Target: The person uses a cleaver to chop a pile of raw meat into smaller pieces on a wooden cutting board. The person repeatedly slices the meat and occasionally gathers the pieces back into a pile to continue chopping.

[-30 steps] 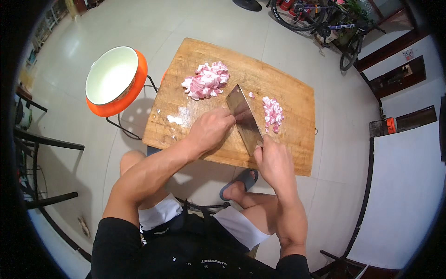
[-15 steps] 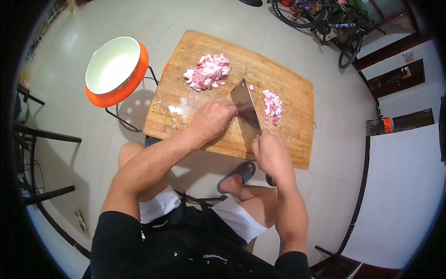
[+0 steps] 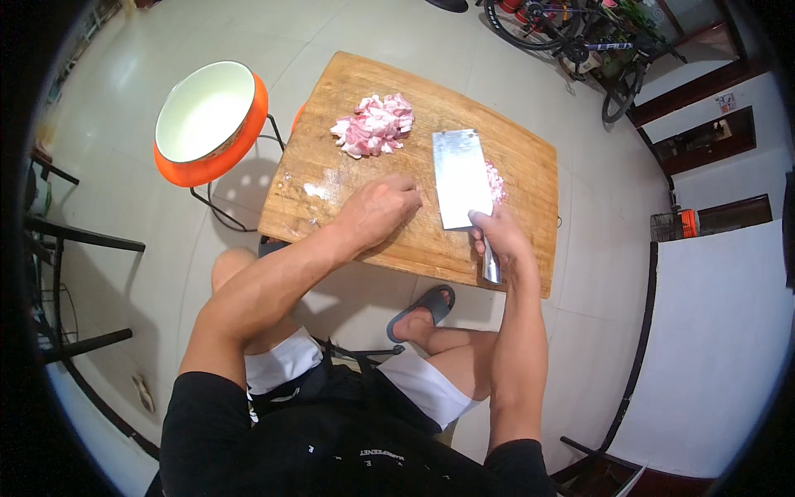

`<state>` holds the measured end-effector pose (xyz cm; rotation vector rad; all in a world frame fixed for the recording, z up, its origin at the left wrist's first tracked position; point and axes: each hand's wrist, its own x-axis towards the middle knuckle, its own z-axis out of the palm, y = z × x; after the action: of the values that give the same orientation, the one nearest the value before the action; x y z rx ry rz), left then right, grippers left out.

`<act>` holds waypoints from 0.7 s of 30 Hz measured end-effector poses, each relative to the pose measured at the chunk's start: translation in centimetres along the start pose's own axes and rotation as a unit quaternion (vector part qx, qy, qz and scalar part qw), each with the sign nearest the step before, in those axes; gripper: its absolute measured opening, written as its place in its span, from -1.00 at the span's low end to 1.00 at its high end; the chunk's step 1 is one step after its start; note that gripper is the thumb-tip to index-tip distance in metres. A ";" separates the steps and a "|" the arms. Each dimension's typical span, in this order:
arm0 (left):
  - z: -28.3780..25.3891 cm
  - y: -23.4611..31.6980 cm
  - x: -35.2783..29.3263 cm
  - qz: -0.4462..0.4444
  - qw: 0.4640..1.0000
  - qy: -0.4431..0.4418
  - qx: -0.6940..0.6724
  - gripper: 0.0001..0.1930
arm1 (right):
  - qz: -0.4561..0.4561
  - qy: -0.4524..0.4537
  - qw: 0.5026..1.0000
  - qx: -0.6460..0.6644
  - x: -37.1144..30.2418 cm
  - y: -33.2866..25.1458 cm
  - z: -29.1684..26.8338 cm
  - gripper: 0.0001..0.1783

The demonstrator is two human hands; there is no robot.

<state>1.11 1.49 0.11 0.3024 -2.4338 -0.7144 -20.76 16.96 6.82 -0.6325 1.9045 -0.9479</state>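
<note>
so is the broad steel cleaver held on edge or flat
Roughly flat: the right hand holds the broad steel cleaver with its wide face up, partly hiding a pile of diced pink meat.

1. Cleaver (image 3: 461,180): broad, shiny blade face-up, pointing toward 12 o'clock, handle toward 6.
2. Sliced meat (image 3: 373,125): pink-white heap, at the cleaver's 10 o'clock.
3. Diced meat (image 3: 495,182): partly hidden, at its 3 o'clock.

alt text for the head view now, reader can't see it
The right hand holds a cleaver, broad face toward the camera, partly hiding a small pile of diced meat on a wooden board. The left hand is curled left of the cleaver, near a larger meat pile.
</note>
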 end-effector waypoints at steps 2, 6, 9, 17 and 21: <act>0.2 -0.1 -0.3 0.001 1.000 0.015 0.009 -0.88 | 0.002 0.031 0.999 0.016 -0.4 0.3 -0.4 -0.89; 0.3 0.0 -0.2 -0.006 1.000 0.025 0.017 -0.87 | -0.073 0.112 0.978 -0.163 -3.5 -1.5 0.9 -0.83; -0.1 0.6 -0.4 -0.025 0.999 0.028 0.022 -0.88 | -0.163 0.149 0.925 -0.309 -5.9 -2.1 2.6 -0.73; 0.3 0.3 -0.6 -0.010 0.999 0.039 0.016 -0.92 | -0.151 0.108 0.890 -0.417 -9.2 -3.9 5.8 -0.75; 0.3 0.6 0.1 -0.013 0.999 0.029 0.005 -0.92 | -0.156 0.101 0.883 -0.431 -8.8 -3.7 6.2 -0.76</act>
<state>0.83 2.05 0.26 0.3552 -2.3841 -0.6947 -10.95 19.02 12.24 -1.4347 2.4444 -0.2931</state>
